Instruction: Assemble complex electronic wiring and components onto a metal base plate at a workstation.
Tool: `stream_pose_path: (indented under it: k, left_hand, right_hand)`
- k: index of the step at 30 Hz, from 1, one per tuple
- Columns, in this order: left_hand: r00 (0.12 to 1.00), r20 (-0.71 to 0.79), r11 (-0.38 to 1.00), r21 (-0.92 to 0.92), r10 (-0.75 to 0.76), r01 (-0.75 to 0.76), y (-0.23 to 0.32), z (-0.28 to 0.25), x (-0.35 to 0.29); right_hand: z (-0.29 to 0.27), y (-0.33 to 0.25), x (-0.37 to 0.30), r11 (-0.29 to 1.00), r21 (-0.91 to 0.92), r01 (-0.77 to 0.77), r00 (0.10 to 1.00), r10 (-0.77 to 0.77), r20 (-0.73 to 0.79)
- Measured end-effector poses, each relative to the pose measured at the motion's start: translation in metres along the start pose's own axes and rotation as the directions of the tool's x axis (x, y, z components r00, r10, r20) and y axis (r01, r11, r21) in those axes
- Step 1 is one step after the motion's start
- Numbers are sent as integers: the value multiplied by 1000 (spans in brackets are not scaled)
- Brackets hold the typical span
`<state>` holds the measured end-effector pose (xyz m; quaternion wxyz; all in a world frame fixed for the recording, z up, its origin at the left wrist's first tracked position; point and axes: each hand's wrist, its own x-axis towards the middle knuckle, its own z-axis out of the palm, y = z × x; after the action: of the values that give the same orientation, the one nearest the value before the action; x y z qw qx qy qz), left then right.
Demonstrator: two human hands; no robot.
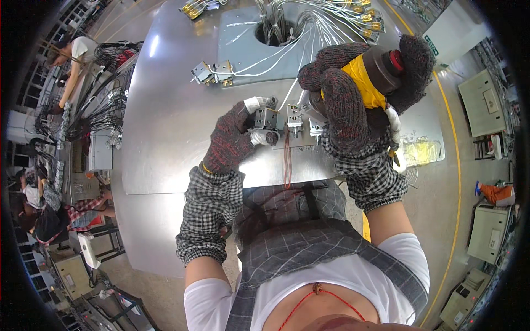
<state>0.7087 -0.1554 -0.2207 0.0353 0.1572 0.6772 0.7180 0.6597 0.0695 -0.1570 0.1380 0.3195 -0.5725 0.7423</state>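
Note:
My left hand (227,142), in a dark knitted glove with white-wrapped fingertips, pinches a small metal terminal block (266,119) between thumb and finger. My right hand (349,110), gloved alike, is wrapped around a yellow-and-black power tool (364,80) with a red part at its upper end. The tool's lower end points toward the small metal blocks, though the fingers partly cover it. Between my hands stands a second metal block (294,118) with a white wire running up from it. Close to the tool, another block (316,128) is partly hidden. A brown cord loop (287,163) hangs by the table's front edge.
White wires (326,22) fan out of a round hole in a grey panel (237,47) on the metal table (160,110). Two wired blocks (212,73) lie at the left, with several brass-coloured ones (372,25) far right. Another person (77,58) works at the left.

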Motion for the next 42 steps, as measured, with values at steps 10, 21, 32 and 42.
stream_pose_path:
  k: [10,21,32,42]
  left_hand:
    - [999,-38,999,-25,-32,31,5,3,-1]
    - [998,-30,945,325,47,-35,43,40,25]
    - [998,29,789,614,-52,24,55,37,24]
    - [996,-20,792,605,-85,80,42,42,27]
  right_hand:
    - [4,0,5,989,131,75,996,-68,-52]
    - [-40,-29,29,231,-772,592,733,-551,398]
    - [5,-38,5,996,-20,89,945,-90,-314]
    - [-4,-5,8,997,73,0,997,5,-74]
